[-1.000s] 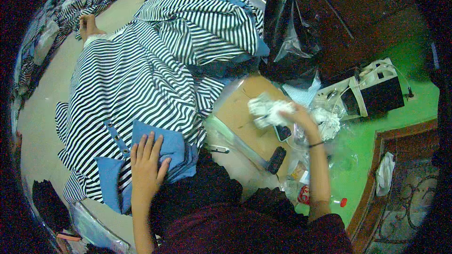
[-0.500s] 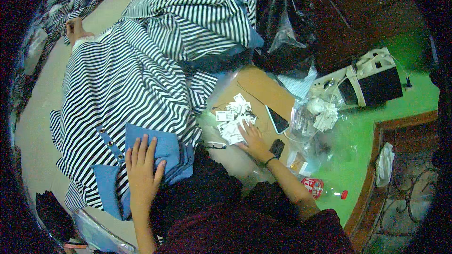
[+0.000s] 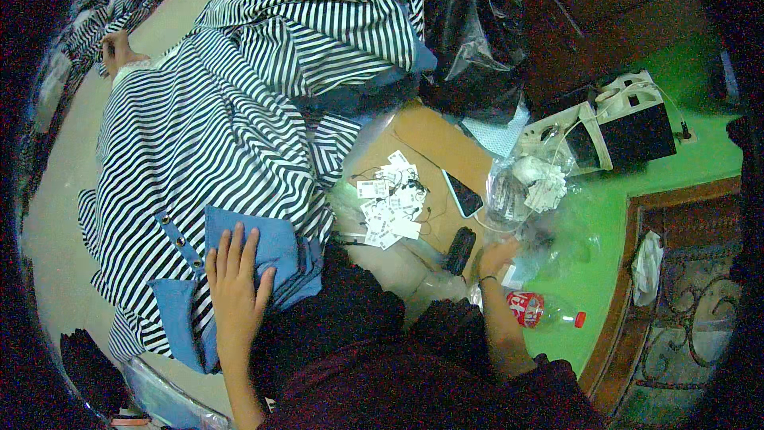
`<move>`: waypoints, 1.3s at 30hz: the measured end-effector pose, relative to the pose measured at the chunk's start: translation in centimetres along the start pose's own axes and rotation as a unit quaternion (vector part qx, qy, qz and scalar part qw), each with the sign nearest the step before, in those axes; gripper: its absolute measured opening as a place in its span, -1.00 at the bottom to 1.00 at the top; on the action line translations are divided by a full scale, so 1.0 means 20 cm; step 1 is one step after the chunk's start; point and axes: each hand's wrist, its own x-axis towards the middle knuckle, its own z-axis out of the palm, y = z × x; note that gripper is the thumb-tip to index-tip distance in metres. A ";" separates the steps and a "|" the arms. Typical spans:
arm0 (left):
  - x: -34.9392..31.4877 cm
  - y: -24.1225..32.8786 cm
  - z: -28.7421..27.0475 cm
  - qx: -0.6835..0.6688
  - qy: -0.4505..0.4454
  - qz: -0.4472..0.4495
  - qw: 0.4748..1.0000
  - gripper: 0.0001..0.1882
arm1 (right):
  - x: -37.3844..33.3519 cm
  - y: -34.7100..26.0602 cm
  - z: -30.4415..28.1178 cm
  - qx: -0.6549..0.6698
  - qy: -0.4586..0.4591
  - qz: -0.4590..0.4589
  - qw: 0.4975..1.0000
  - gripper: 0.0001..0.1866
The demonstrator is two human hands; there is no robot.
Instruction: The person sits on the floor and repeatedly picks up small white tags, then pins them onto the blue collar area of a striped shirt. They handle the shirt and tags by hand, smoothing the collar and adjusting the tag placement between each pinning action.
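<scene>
My left hand lies flat with its fingers stretched out on a blue collar-like piece of a black-and-white striped garment. The garment spreads over my lap, with a blue buttoned strip beside the hand. My right hand is over to the right, beside a dark oblong item and near clear plastic bags. Its fingers are blurred, so whether they hold anything is unclear. Between the hands, a pile of white paper tags with dark strings sits on brown cardboard.
A phone rests on the cardboard. A bottle with a red label lies to the right. Farther off are a black plastic bag, a black-and-white boxy device and more striped cloth. A wood-framed doorway borders the right.
My right hand has left the tag pile and moved right, toward the plastic bags and bottle. My left hand stays on the blue cloth. The whole view has shifted slightly.
</scene>
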 end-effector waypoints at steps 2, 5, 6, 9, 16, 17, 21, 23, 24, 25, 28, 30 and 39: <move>0.00 0.00 0.00 -0.002 0.001 0.002 1.000 -0.50 | -0.02 -0.07 -0.04 0.059 -0.046 -0.040 0.996 -0.79; 0.00 0.00 0.00 0.000 0.009 0.008 1.000 -0.50 | -0.05 -0.15 -0.05 0.109 -0.054 -0.012 0.992 -0.84; 0.00 0.00 0.00 -0.001 0.005 0.006 1.000 -0.50 | -0.06 -0.17 -0.04 0.097 -0.041 -0.023 0.994 -0.85; 0.00 -0.01 0.00 -0.006 0.005 0.005 1.000 -0.49 | -0.12 -0.13 -0.01 0.158 -0.002 0.034 0.987 -0.84; -0.01 -0.01 0.01 0.002 0.005 0.007 1.000 -0.49 | -0.13 0.27 0.12 -0.092 -0.041 0.038 0.994 -0.62; -0.01 -0.01 0.01 0.002 0.003 0.006 1.000 -0.49 | -0.10 0.33 0.16 -0.075 -0.098 0.058 0.991 -0.58; -0.01 -0.01 0.00 -0.004 0.008 0.010 1.000 -0.49 | 0.02 0.51 0.19 -0.096 -0.271 0.009 0.958 -0.50; -0.01 -0.01 0.00 -0.002 0.011 0.011 1.000 -0.50 | 0.05 0.50 0.15 -0.101 -0.312 -0.016 0.944 -0.50; -0.01 -0.01 0.00 -0.002 0.013 0.012 1.000 -0.50 | 0.07 0.49 0.12 -0.081 -0.327 0.003 0.942 -0.51; -0.01 -0.01 0.01 -0.004 0.015 0.012 1.000 -0.50 | 0.08 0.45 0.08 -0.052 -0.343 0.013 0.938 -0.51; -0.01 -0.01 0.01 -0.010 0.015 0.010 1.000 -0.50 | 0.09 0.31 0.03 -0.152 -0.384 0.006 0.911 -0.62; -0.01 -0.02 0.01 -0.008 0.016 0.011 1.000 -0.50 | 0.08 0.23 -0.01 -0.164 -0.374 0.005 0.913 -0.64; -0.02 -0.02 0.02 -0.004 0.022 0.015 1.000 -0.49 | 0.15 0.08 -0.20 -0.186 -0.399 -0.084 0.894 -0.65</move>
